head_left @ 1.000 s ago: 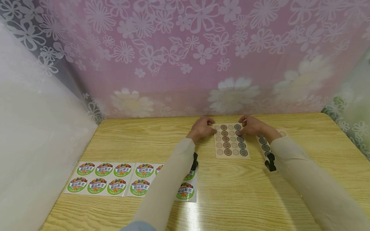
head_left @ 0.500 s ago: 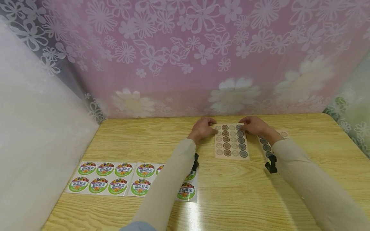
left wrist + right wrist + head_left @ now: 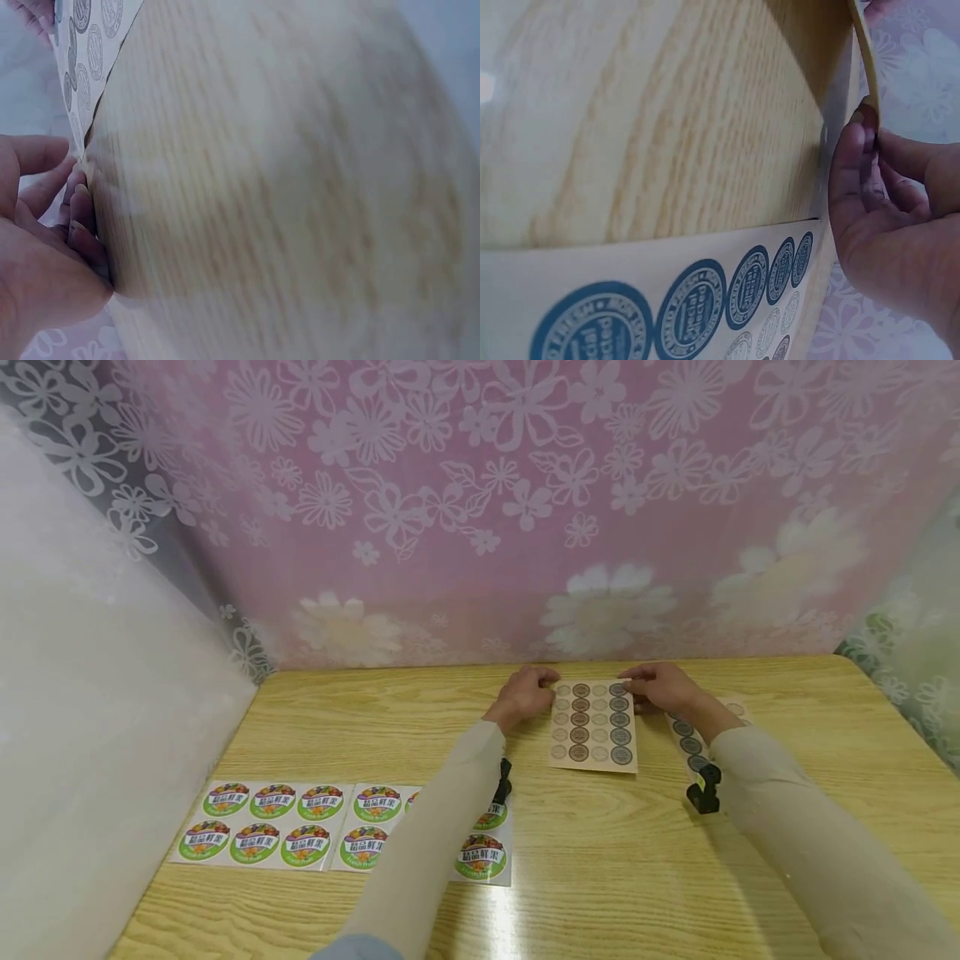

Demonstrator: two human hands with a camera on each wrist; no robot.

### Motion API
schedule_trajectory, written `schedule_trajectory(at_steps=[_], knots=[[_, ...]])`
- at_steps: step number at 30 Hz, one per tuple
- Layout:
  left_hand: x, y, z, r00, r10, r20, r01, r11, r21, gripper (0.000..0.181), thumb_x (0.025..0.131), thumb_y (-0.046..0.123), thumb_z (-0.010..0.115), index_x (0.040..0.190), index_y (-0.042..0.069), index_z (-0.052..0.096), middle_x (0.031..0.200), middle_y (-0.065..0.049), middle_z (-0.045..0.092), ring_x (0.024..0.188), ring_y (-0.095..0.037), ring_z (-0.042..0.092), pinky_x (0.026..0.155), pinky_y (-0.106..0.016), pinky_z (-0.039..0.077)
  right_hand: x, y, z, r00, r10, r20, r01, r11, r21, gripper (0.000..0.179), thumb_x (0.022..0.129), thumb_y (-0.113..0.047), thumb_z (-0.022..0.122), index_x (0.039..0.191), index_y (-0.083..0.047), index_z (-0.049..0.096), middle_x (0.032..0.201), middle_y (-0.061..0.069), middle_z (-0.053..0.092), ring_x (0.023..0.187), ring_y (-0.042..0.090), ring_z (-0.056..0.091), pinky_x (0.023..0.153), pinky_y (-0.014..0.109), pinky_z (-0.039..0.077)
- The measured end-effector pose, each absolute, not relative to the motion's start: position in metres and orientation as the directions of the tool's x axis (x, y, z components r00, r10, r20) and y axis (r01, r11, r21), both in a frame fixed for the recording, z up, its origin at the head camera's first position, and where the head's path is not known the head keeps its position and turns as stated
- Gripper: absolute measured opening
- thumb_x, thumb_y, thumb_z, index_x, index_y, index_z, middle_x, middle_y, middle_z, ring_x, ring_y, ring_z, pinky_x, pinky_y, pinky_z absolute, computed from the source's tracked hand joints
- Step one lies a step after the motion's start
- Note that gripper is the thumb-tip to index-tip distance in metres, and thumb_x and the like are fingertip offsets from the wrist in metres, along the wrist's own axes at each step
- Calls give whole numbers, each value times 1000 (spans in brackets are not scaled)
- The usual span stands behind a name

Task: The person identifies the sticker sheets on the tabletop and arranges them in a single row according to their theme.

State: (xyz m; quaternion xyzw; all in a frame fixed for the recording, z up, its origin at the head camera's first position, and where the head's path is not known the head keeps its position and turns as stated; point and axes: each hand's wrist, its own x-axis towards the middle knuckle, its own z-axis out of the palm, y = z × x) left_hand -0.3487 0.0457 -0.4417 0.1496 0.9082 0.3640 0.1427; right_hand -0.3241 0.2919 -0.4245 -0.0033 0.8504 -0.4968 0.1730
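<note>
The brown sheet (image 3: pixel 592 727) is near the far edge of the worktop (image 3: pixel 600 860), held by its two far corners. Its sides look straight, and it bends a bit near the right corner. I cannot tell if its near edge touches the wood. Behind it is a thin strip of wood, then the pink cloth (image 3: pixel 450 527). Plain wood stretches from the sheet toward the person, leaving wide room.

The left hand (image 3: pixel 525 693) is nearly closed, pinching the left far corner with thumb and fingers. The right hand (image 3: pixel 663 689) pinches the right far corner the same way.

The sheet's round stickers are too small to read. Just to the right, a second brown sheet (image 3: pixel 686 739) lies partly hidden by the right arm. Its blue rings say "FRESH". Well to the left are two fruit sheets (image 3: pixel 251 823), side by side, partly behind the left sleeve (image 3: pixel 427 835). They show Chinese writing and "Fresh Fruit".
</note>
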Motion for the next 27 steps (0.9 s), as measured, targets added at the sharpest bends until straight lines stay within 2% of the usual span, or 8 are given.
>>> schedule_trajectory(at_steps=[4,10,15,19,25,27], knots=[[-348,48,-441,-916,369,-157,166,706,689,39,98,13,42,134,19,56,131,-1,52,120,-21,46,89,-36,42,-322,295,-425,-942,-190,-277,173,433,-884,41,103,-14,45,138,7,41,121,25,53,88,15,62,77,35,53],[-346,51,-438,-916,365,-170,167,729,664,41,99,17,40,137,22,53,134,-1,53,126,-26,43,97,-43,37,-318,297,-426,-943,-207,-261,168,381,-909,42,103,-14,45,139,6,40,124,26,52,88,14,63,77,34,53],[-341,46,-435,-909,377,-178,115,637,762,36,101,20,40,133,17,55,128,-5,55,111,-23,54,84,-38,43,-314,298,-424,-944,-228,-237,141,371,-918,43,103,-16,46,139,6,40,127,26,50,93,14,61,79,32,52],[-336,39,-430,-900,412,-138,129,557,820,34,101,19,42,130,9,58,125,-8,56,103,-20,56,76,-34,45,-309,297,-422,-942,-241,-233,135,362,-922,43,102,-18,47,138,5,42,123,21,53,94,13,60,80,30,52],[-332,28,-423,-861,501,-86,200,488,849,30,98,17,53,123,4,63,106,-5,62,89,-23,61,72,-34,49,-295,296,-416,-935,-251,-251,153,353,-923,44,102,-21,49,136,4,43,119,15,55,93,14,60,79,29,52],[-331,23,-422,-845,528,-85,206,469,859,27,97,16,56,120,4,65,107,-5,62,90,-26,61,74,-36,50,-289,295,-415,-927,-268,-263,173,316,-933,44,101,-21,50,136,5,42,116,14,57,93,14,61,80,30,52]])
